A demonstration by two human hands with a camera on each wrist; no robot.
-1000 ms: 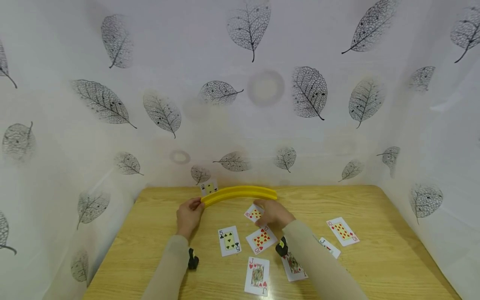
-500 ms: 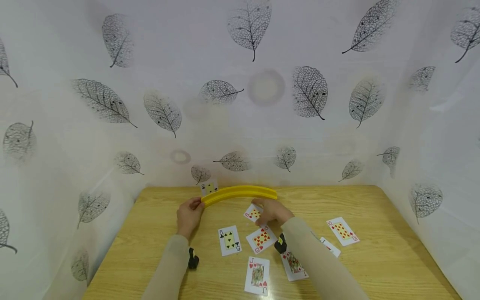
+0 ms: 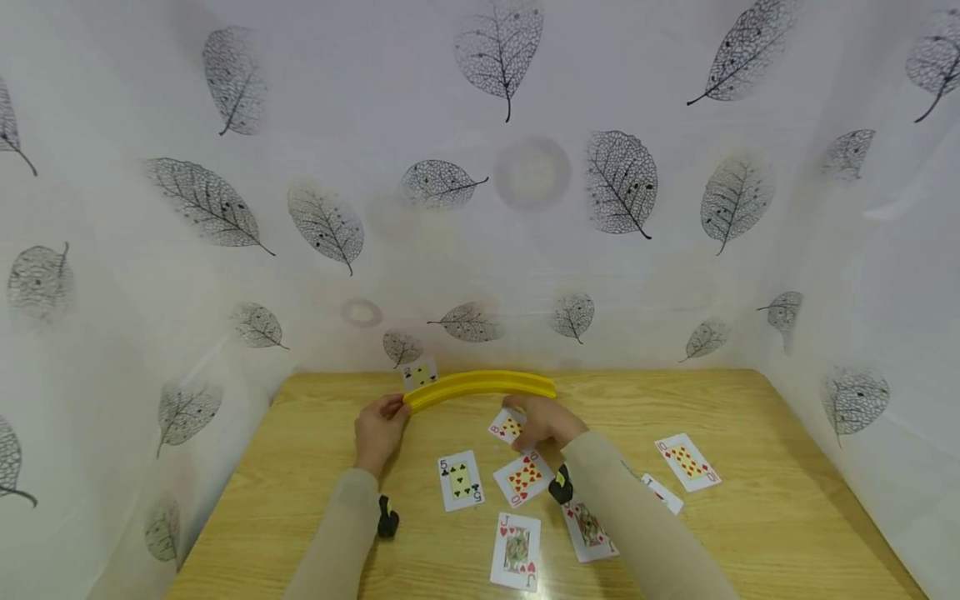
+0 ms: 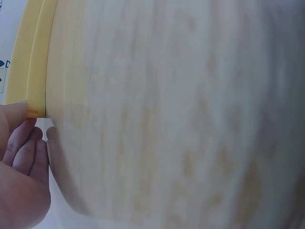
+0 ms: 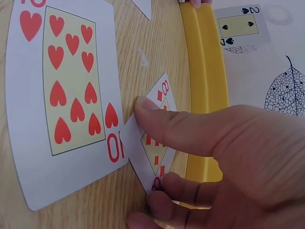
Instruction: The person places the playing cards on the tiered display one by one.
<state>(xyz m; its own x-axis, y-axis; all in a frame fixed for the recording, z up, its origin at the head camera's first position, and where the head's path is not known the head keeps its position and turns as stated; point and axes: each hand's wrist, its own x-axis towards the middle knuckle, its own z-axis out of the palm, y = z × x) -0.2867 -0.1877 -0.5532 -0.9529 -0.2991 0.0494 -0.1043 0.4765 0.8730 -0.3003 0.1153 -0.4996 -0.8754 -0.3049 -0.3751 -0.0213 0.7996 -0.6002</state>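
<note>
Head view: one card [image 3: 418, 374] is already stood in the yellow rack [image 3: 480, 387], gripped at its end by the left hand [image 3: 380, 430]. An eight of diamonds [image 5: 155, 136] is pinched by the right hand [image 3: 546, 423]; other cards [image 3: 460, 480] are left on the counter [image 3: 750, 508].

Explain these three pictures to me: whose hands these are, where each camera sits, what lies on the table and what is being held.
A person works bare-handed, wearing three cameras. The head view looks down at a wooden table. The left hand holds the end of a curved yellow card rack; a two of spades stands in it. The right hand pinches an eight of diamonds. Face up on the table lie a five of clubs, a ten of hearts, a ten of diamonds and a jack of hearts. The two wrist views are close-ups of each hand.
</note>
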